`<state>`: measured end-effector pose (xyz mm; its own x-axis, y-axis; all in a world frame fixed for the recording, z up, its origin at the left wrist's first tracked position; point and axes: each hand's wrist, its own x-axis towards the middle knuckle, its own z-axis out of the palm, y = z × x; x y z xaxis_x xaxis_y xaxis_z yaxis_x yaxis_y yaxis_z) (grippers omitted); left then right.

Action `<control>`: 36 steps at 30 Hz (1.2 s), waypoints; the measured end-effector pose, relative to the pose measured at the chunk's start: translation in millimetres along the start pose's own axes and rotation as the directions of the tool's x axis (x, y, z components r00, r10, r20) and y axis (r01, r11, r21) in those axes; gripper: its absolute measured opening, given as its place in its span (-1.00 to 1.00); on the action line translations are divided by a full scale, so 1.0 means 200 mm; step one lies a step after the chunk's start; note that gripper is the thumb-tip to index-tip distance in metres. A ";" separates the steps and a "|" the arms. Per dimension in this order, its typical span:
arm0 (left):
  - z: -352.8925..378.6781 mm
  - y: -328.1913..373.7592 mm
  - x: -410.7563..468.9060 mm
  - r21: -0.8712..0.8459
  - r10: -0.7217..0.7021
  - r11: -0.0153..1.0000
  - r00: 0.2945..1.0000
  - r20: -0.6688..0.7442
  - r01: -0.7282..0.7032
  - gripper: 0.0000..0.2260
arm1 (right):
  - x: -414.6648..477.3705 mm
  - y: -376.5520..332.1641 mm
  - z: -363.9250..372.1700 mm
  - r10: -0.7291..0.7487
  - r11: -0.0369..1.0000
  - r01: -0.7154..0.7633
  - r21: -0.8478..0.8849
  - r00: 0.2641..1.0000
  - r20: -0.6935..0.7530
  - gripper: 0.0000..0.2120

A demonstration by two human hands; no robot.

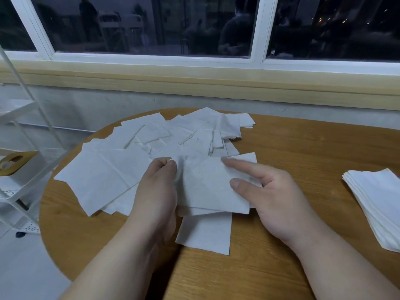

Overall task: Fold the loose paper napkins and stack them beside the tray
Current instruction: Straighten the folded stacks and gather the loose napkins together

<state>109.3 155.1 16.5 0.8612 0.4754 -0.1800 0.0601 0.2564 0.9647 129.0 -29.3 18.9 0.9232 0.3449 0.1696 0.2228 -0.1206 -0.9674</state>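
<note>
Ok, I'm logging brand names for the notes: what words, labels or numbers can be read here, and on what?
No text can be read anywhere.
The loose napkins, the folded stack and the held napkin: plain white, no print.
The pale mark on the window glass: too small to read.
The yellow-and-white box at left: no lettering visible.

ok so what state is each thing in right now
held napkin: gripped at both side edges
left hand: pinches the napkin's left edge
right hand: holds its right edge, thumb on top
loose napkins: scattered, overlapping, not stacked
napkin stack: neat pile, apart from the rest
</note>
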 end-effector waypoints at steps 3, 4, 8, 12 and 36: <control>-0.01 -0.01 0.01 -0.082 -0.020 0.996 0.997 0.076 0.026 -0.82 | 0.01 0.00 0.00 0.069 0.990 -0.075 -0.115 0.996 -0.054 -0.63; -0.02 -0.01 0.02 -0.120 -0.023 0.992 0.994 0.110 0.036 -0.87 | 0.01 0.00 0.00 0.074 0.987 -0.083 -0.134 0.994 -0.076 -0.62; -0.04 -0.01 0.02 -0.030 0.005 1.000 0.973 0.232 0.002 -0.83 | 0.02 0.00 -0.02 0.071 0.996 -0.077 -0.046 0.988 -0.135 -0.62; -0.04 -0.01 -0.01 0.030 0.158 0.985 0.962 0.221 -0.168 -0.93 | 0.02 0.00 -0.01 0.074 0.997 -0.076 -0.011 0.987 -0.146 -0.62; -0.10 -0.02 0.02 0.848 0.219 0.401 0.935 0.277 -0.345 -0.80 | 0.04 0.04 -0.07 0.003 0.980 -0.081 -0.184 0.920 -0.391 -0.55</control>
<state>102.0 173.1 8.2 0.9586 0.2679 0.0966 0.1549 -0.7751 0.6125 143.0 -39.5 15.8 0.9727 -0.0473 0.2273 0.2011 -0.3175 -0.9267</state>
